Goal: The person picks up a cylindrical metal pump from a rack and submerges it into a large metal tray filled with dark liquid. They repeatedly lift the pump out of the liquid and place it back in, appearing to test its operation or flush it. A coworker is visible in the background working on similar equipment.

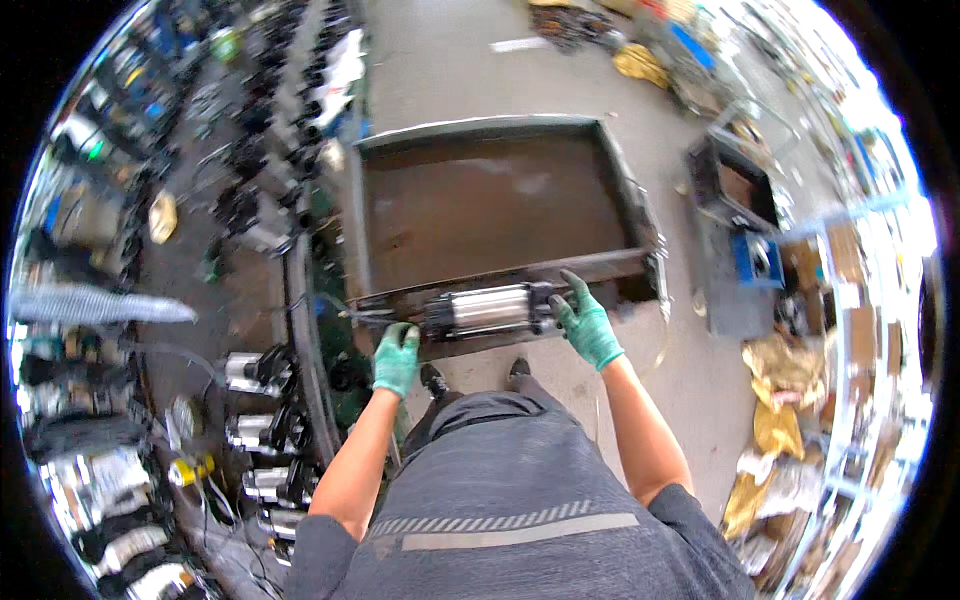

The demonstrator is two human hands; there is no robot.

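Observation:
A motor-like cylinder (490, 311) with a bright silver body and black ends lies crosswise in front of me, over the near ledge of a large metal tank (610, 262). Dark cables trail from its left end. My left hand (397, 362), in a green glove, is beside that end with its fingers curled; what they grip, if anything, is hidden. At the right end is my gloved right hand (592, 330), its thumb and fingers spread apart and close to the black end cap. Whether it touches the cap is unclear.
Similar silver and black motors (255, 433) stand in a row on the bench at left, near a yellow tool (191, 470). To the right are a black bin (735, 185), a blue box (758, 262), crumpled brown paper (785, 375) and a shelf rack (845, 370). My shoes are below the tank's edge.

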